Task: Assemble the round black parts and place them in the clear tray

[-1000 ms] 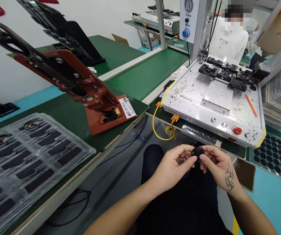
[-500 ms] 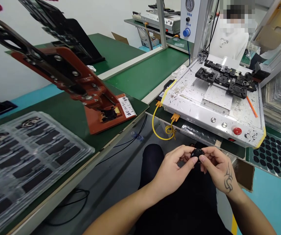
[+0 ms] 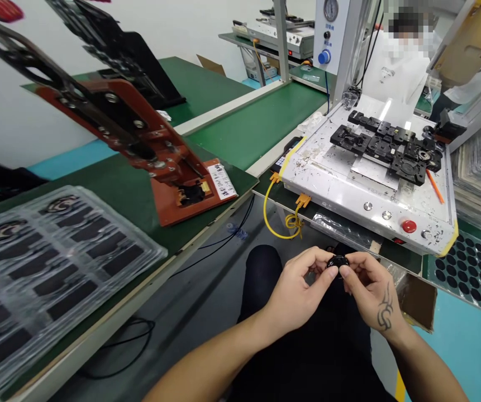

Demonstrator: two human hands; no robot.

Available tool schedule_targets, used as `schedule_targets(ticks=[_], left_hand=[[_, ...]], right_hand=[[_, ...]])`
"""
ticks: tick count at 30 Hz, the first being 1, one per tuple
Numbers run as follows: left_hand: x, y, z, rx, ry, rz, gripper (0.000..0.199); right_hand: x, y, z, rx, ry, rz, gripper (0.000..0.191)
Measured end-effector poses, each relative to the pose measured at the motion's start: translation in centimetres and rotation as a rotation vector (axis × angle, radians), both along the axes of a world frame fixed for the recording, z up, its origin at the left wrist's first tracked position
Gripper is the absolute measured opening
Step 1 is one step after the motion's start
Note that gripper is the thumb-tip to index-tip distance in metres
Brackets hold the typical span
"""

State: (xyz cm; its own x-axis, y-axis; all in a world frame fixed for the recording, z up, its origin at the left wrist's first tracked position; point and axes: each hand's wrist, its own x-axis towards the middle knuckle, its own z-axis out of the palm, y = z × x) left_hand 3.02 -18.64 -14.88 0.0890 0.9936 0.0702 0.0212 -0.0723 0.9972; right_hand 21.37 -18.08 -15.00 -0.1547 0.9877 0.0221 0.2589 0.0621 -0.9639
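Between both hands, above my lap, is a small round glossy black part (image 3: pixel 338 261); its exact kind I cannot make out. My left hand (image 3: pixel 303 285) pinches its left side with thumb and fingertips. From the right, my right hand (image 3: pixel 370 285) grips the same part, thumb on its near face. Fingertips cover much of its edge. Just beyond the hands stands a white machine (image 3: pixel 332 192) with push buttons, a red knob (image 3: pixel 409 226) and black fixture blocks (image 3: pixel 382 146) on top.
At left, a red toggle press (image 3: pixel 139 128) stands on the green bench beside clear trays (image 3: pixel 68 240) with dark parts. A sheet of black discs (image 3: pixel 466 271) lies at right. Yellow cables (image 3: pixel 267 212) hang below the machine. A person (image 3: pixel 403 67) is behind it.
Both hands keep hold of the round black part with almost the same grip. My view has shifted slightly, so the bench and machine appear a little further right.
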Motion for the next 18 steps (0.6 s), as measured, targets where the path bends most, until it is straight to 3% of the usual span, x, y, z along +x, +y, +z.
schedule_targets(ticks=[4,7,9,11,13,14,15,18], left_hand=[[0.2,-0.9,-0.1,0.016,0.045,0.040,0.015],[-2.6,-1.3,0.2,0.148,0.221,0.152,0.019],[-7.4,-1.9,0.6,0.221,0.425,0.439,0.023],[-14.2,-3.9,1.1,0.205,0.669,0.867,0.029],[-21.9,-7.1,1.5,0.002,0.918,1.233,0.038],[-25.5,-9.0,1.6,-0.200,1.017,1.392,0.041],[-28.7,-10.8,1.4,-0.452,1.091,1.448,0.043],[-35.0,-15.4,0.0,-0.769,1.048,1.438,0.030]], right_hand=[[-0.3,0.0,-1.0,-0.012,0.025,0.050,0.025],[0.0,0.6,-2.2,-0.010,0.109,0.158,0.043],[0.5,1.4,-3.5,0.002,0.160,0.211,0.057],[1.5,2.3,-5.0,0.015,0.090,0.216,0.056],[2.4,3.2,-6.5,0.009,-0.017,0.196,0.051],[2.8,3.7,-7.3,0.000,-0.045,0.180,0.050],[3.0,4.1,-7.9,-0.012,-0.059,0.163,0.051],[2.7,5.2,-9.1,-0.054,-0.042,0.136,0.057]])
